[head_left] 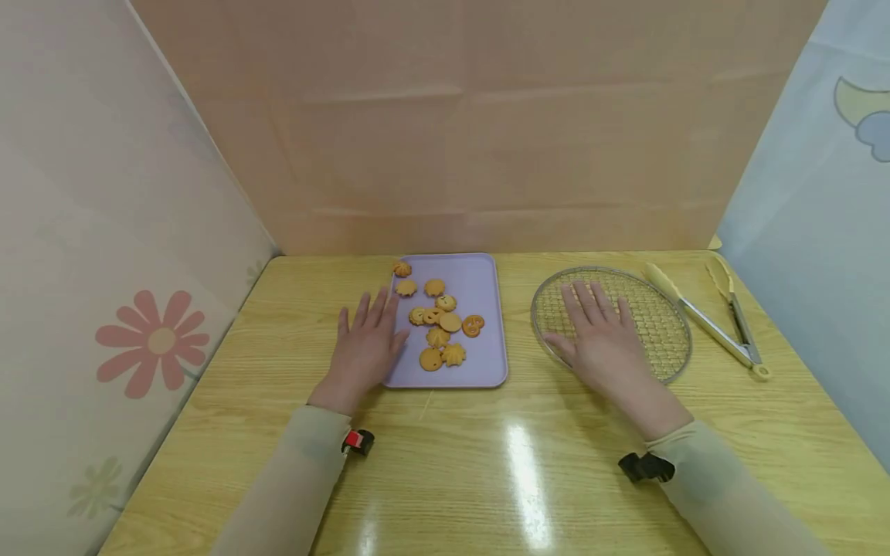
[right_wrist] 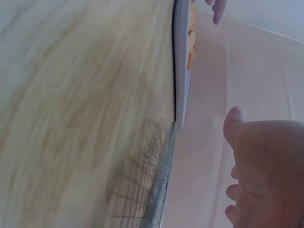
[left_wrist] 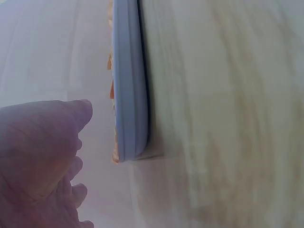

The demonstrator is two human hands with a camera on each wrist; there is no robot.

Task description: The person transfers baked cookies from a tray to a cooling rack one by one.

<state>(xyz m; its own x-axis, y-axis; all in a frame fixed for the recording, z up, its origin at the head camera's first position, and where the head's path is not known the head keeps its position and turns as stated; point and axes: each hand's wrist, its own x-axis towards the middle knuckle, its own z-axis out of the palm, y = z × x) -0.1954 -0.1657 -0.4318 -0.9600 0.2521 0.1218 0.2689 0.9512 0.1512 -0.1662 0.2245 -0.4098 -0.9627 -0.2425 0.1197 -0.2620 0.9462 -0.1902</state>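
In the head view my left hand [head_left: 365, 349] hovers with straight fingers over the left edge of a purple tray [head_left: 487, 374]. Several cookies lie on that tray, among them a pretzel-shaped cookie [head_left: 473, 326], a round plain cookie [head_left: 450, 322] and a scalloped cookie [head_left: 454, 354]. My right hand [head_left: 603, 344] is spread over a round wire rack [head_left: 667, 324], holding nothing. From the left wrist, the left hand [left_wrist: 40, 156] shows above the tray's rim [left_wrist: 129, 85]. The right wrist view has the right hand [right_wrist: 270, 166] raised above the rack [right_wrist: 156, 199].
Yellow-tipped tongs [head_left: 723, 332] lie spread at the right of the rack. The wooden table [head_left: 445, 463] runs back to a tan panel [head_left: 466, 139]. A flower-printed wall [head_left: 90, 232] stands at the left, a pale wall [head_left: 827, 232] at the right.
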